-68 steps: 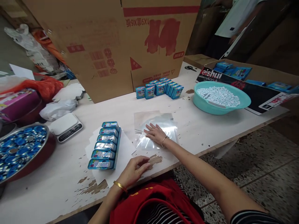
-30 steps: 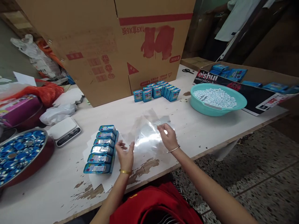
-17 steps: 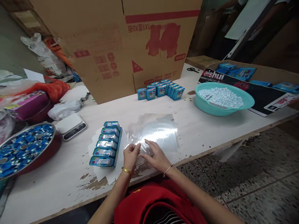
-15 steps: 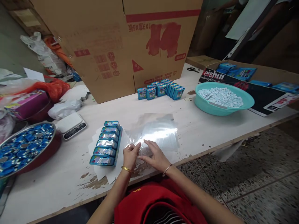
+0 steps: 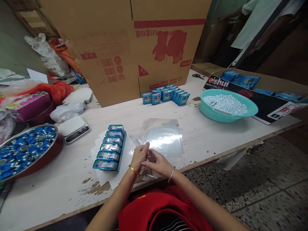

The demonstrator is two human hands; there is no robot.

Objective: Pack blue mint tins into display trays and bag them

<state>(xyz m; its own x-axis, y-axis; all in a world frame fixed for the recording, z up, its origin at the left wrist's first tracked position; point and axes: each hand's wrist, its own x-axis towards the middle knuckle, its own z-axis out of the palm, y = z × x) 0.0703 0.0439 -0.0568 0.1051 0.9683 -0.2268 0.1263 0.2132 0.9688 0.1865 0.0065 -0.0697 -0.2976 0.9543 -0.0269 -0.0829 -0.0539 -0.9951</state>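
My left hand (image 5: 140,157) is closed on a thin piece of clear film near the table's front edge, its fingers pinched. Touching it from the right, my right hand (image 5: 160,164) has curled fingers; whatever lies between them is too hard to make out. Beyond both hands, a stack of clear plastic sheets (image 5: 166,138) reflects the light. Left of my hands stands a blue tray (image 5: 122,150) with a row of several blue packs (image 5: 110,148), on white paper sheets (image 5: 131,144).
A teal basin (image 5: 216,116) of small white pieces and an open display carton (image 5: 264,110) stand right. Behind are small blue boxes (image 5: 166,95) and a large cardboard box (image 5: 110,38). At left are a scale (image 5: 73,128) and red bowl (image 5: 51,157). A person (image 5: 255,22) stands back right.
My right hand's fingers have curled in, and both hands have come together. My left hand has shifted slightly to the right. The camera view has tilted up a little.
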